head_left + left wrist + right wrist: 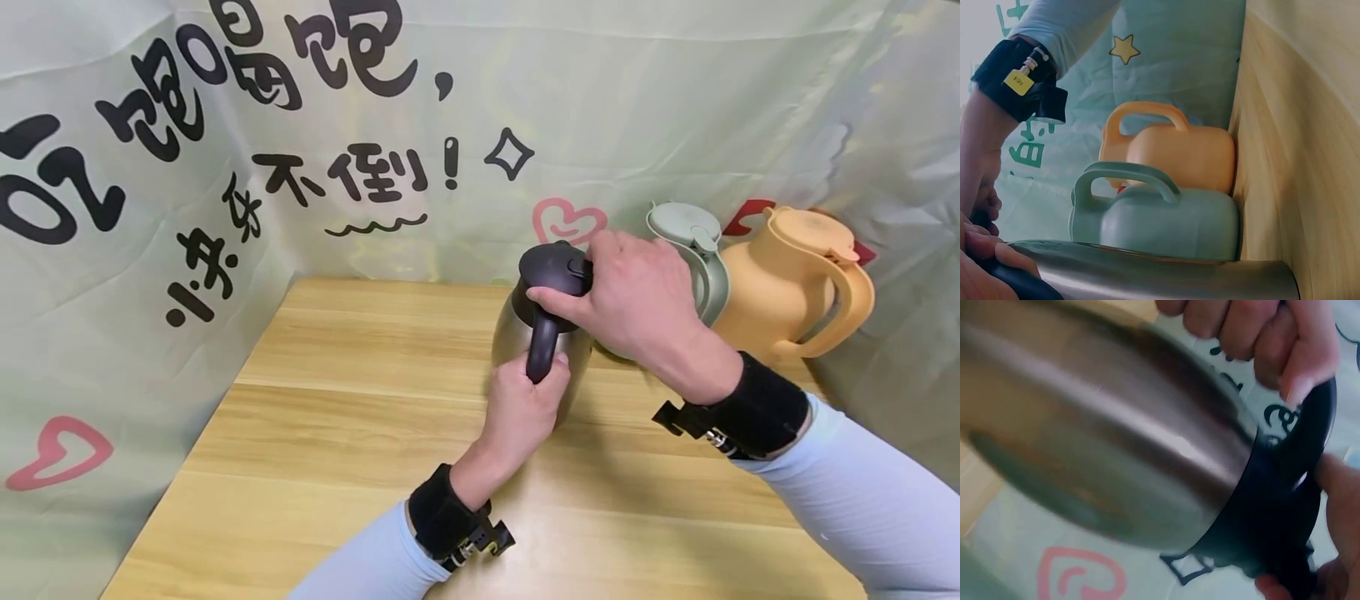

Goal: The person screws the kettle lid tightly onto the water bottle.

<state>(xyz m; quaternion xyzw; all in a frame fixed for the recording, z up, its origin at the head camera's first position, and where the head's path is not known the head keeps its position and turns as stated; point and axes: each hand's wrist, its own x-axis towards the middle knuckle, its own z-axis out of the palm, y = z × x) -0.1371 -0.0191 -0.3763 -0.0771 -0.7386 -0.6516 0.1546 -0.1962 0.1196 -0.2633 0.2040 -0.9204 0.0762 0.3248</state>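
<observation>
A brushed-steel thermos jug (507, 342) with a black lid (546, 265) stands upright on the wooden table. My left hand (519, 408) grips its black handle (542, 346) from the near side, fingers curled round it. Above and to the right, my right hand (647, 292) holds the lid at its edge, the thumb lying across the near side. Its fingertips are hidden behind the lid in the head view. The right wrist view shows the steel body (1116, 437) close up, with finger and thumb tips touching the black top part (1272, 506).
Right behind the steel jug stand a pale green jug (682, 223) and an orange jug (787, 275), side by side on the wooden tabletop (337, 433). A printed cloth (465, 50) with black lettering and pink hearts hangs round the table's back and sides.
</observation>
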